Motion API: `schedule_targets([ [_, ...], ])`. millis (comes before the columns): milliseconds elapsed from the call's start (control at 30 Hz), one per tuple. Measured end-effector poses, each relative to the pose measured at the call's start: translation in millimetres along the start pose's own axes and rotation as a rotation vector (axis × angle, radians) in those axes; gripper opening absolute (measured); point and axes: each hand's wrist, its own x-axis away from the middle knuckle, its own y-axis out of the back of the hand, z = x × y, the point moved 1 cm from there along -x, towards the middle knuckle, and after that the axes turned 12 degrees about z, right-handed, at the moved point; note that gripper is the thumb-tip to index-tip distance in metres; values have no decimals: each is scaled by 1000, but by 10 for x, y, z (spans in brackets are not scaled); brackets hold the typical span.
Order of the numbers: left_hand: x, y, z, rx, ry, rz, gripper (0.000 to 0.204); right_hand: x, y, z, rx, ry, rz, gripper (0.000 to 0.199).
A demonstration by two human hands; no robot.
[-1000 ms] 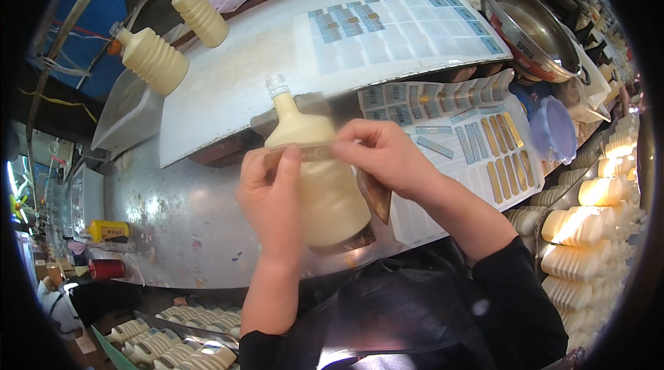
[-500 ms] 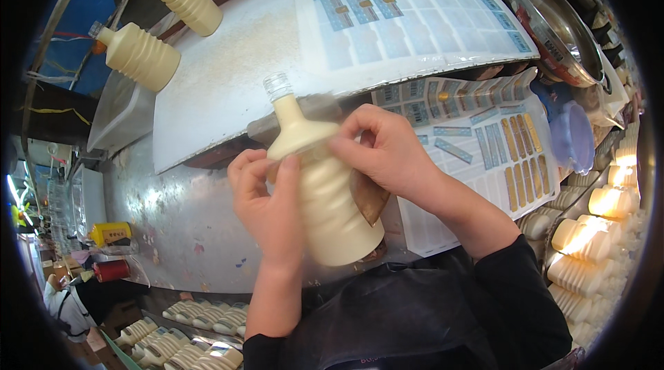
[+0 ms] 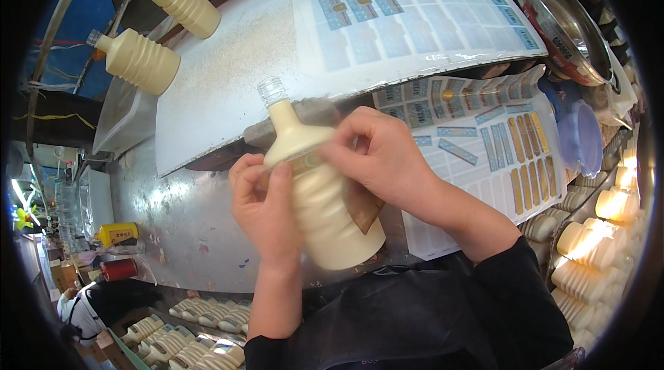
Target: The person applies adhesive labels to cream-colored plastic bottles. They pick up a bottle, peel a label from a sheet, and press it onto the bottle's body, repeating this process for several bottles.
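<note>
A cream-coloured ribbed bottle (image 3: 324,214) with a clear threaded neck leans in front of me, its neck pointing away. Across its shoulder runs a narrow gold label strip (image 3: 303,162). My left hand (image 3: 263,197) pinches the strip's left end, thumb against the bottle. At the other end, the thumb and fingertips of my right hand (image 3: 370,152) are pressed together on the strip, a little smeared by motion. Lower on the bottle's right side sits a larger brown-gold label (image 3: 364,209). Behind the bottle's neck is a grey block (image 3: 259,133), partly hidden.
Two similar bottles (image 3: 143,62) stand at the far left. A label sheet (image 3: 422,24) covers part of the white board (image 3: 228,66); another sheet with gold strips (image 3: 453,200) lies to my right. Beyond are a metal pan (image 3: 560,21), a purple basin (image 3: 579,136) and stacked bottles (image 3: 591,242).
More of the gold strip shows across the bottle's shoulder. My right fingertips have shifted slightly left along it, and the left hand stays at its end. The view has moved a little.
</note>
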Motion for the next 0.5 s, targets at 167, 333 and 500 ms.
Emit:
schedule_targets([
  [167,3,5,32,4,-14,4,12,-21,19,-38,-60,-42,54,22],
  [333,6,-34,-64,63,68,3,22,-126,172,-338,-332,-71,133,21],
  [500,-65,43,-92,-59,66,130,36,-64,29,-260,-245,-35,186,26],
])
